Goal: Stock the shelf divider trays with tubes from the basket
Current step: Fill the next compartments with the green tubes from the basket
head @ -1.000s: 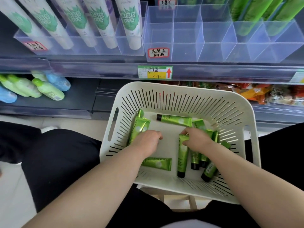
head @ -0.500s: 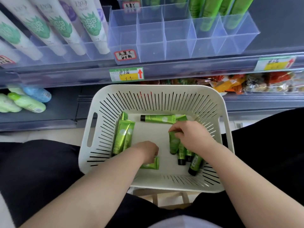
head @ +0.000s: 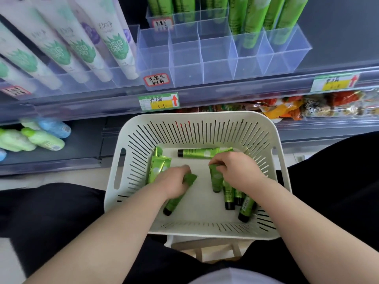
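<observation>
A white slotted basket sits on my lap with several green tubes inside. My left hand grips one green tube, its black cap pointing toward me. My right hand pinches the flat end of another green tube, which hangs cap down. One more tube lies across the basket's far side, and others lean on its left wall. Above, the clear divider tray has bare front compartments, with green tubes standing at its right and back.
White aloe tubes fill the tray to the left. Price labels hang on the shelf rail. Green and blue bottles lie on the lower shelf at left, snack packets at right. A wooden stool shows under the basket.
My left hand has closed round the tube lying at the basket's near side and tilted it up. My right hand has raised its tube by the flat end. The view tilted up toward the shelf.
</observation>
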`<state>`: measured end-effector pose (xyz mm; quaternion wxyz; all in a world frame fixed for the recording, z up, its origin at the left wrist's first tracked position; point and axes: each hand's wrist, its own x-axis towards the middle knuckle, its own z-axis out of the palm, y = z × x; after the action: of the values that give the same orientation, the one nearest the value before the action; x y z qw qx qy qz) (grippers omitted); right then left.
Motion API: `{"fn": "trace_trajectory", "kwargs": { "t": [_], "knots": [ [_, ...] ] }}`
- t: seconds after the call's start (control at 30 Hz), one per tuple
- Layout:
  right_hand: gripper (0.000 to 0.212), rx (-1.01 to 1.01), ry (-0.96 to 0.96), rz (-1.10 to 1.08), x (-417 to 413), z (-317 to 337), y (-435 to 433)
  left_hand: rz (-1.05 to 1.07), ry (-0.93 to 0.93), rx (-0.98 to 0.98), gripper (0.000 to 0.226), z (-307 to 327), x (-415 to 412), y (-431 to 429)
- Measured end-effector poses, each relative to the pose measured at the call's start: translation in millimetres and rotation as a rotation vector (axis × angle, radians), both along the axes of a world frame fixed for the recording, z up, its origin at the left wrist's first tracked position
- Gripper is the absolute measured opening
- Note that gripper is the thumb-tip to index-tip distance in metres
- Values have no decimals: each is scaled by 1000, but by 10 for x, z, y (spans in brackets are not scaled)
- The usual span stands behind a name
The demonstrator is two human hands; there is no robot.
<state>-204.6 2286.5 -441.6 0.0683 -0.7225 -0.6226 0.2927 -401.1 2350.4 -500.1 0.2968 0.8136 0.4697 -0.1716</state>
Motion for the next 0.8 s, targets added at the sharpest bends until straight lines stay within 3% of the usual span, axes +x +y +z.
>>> {"fn": "trace_trajectory", "kwargs": {
  "t": [0.1,0.23,0.47,0.6,0.8],
  "knots": [
    [26,81,-37,-26,-4,50,10,185,-217,63,16,180,-11,67],
    [21,207,-58,-24,-11,211,12,278,-413,165,4,437,21,54],
    [22,502,-144,1,104,832,78,314,-736,433,22,1192,177,104],
    [19,707,-152,-54,230,1336,195,225,-844,616,28,1829,316,316],
    [21,887,-158,-107,411,1933,444,296,-994,755,36,2682,717,736]
  ]
}}
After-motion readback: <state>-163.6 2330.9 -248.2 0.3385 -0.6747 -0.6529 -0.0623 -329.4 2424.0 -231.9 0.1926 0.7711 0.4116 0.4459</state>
